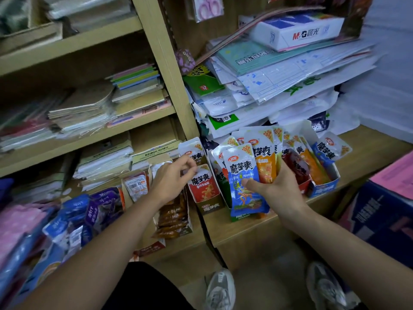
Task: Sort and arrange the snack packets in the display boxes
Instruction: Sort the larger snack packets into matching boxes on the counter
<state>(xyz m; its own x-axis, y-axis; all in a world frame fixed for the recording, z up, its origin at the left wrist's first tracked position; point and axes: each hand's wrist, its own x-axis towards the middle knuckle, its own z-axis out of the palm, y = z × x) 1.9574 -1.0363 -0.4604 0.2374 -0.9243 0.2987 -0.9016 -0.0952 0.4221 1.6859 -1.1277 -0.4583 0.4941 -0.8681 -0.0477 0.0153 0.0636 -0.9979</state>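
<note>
Boxes first: what is in them?
— The olive display box [210, 206] on the wooden surface [245, 230] holds a red packet [202, 186] standing upright. The left hand [172, 179] pinches its top edge. Further right, the blue display box [324, 188] holds orange and blue packets, all leaning.
And the right hand?
— The right hand [276, 189] grips a fan of packets between those two boxes. A blue packet [243, 184] is in front and an orange packet [264, 167] is behind it. Each has a white top with big dark characters.
What is unclear?
— How many packets are in the fan, because they overlap.
</note>
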